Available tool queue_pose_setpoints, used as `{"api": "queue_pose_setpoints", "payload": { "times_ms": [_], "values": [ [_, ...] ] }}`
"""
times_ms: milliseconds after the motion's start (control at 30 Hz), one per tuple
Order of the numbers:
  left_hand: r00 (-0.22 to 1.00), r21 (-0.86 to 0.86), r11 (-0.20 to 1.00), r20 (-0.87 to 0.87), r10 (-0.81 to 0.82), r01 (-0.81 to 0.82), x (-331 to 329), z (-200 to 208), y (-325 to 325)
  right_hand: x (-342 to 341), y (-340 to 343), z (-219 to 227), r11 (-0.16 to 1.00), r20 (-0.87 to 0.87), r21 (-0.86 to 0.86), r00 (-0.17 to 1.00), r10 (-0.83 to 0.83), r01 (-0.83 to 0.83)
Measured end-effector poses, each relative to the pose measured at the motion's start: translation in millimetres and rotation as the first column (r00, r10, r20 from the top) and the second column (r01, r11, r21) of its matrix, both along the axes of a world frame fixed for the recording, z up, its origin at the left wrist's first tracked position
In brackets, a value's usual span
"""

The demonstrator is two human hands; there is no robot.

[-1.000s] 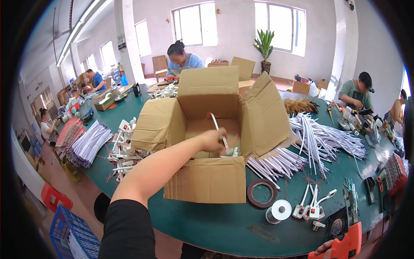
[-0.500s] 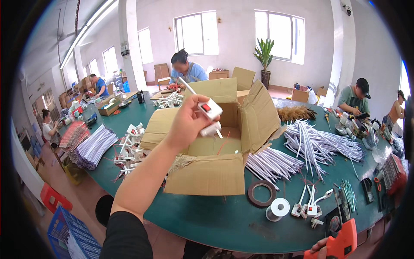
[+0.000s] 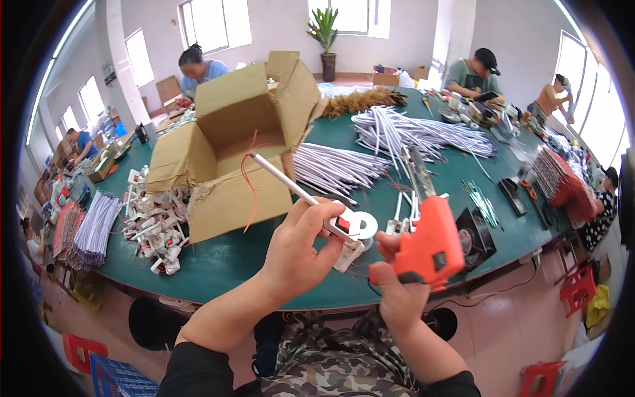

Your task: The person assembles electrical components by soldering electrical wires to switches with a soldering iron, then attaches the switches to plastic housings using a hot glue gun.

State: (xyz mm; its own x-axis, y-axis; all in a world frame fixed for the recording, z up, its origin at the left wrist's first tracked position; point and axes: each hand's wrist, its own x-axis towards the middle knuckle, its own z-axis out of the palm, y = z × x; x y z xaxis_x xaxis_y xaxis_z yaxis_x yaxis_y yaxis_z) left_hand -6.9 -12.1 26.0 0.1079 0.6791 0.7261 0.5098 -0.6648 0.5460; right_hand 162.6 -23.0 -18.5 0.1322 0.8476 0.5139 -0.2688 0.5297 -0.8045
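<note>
White plastic switch-and-tube piece (image 3: 297,189) near orange pistol-shaped tool (image 3: 433,246)

Head view: the piece has a red rocker (image 3: 342,224) and thin red wires (image 3: 255,192). The left hand (image 3: 299,250) pinches it above the smooth green surface (image 3: 202,272); earlier it was over the creased cardboard box (image 3: 225,208). The right hand (image 3: 400,286), curled round the tool's grip, has risen.

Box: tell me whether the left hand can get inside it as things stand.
Probably yes: the box stands open, ahead and to the left of the left hand, with no barrier visible between, though that hand is occupied with a switch.
</note>
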Motion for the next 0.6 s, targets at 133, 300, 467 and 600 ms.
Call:
{"api": "queue_pose_setpoints", "payload": {
  "times_ms": [133,300,467,600],
  "values": [
    [0.993,0.057,0.994,-0.072,0.095,-0.091,23,-3,-12,4,-5,-11,0.978,-0.050,-0.124,0.985,0.165,-0.170],
    [0.968,0.145,0.976,-0.167,0.188,-0.164,25,-6,-19,17,-11,-8,0.952,-0.068,-0.238,0.982,0.178,-0.190],
    [0.960,0.228,0.958,-0.177,0.218,-0.175,25,-15,-24,22,-9,-13,0.963,-0.071,-0.199,0.983,0.171,-0.182],
    [0.968,0.296,0.948,-0.178,0.177,-0.119,25,-17,-20,19,-10,-15,0.929,-0.089,-0.283,0.970,0.225,-0.241]
  ]
}}
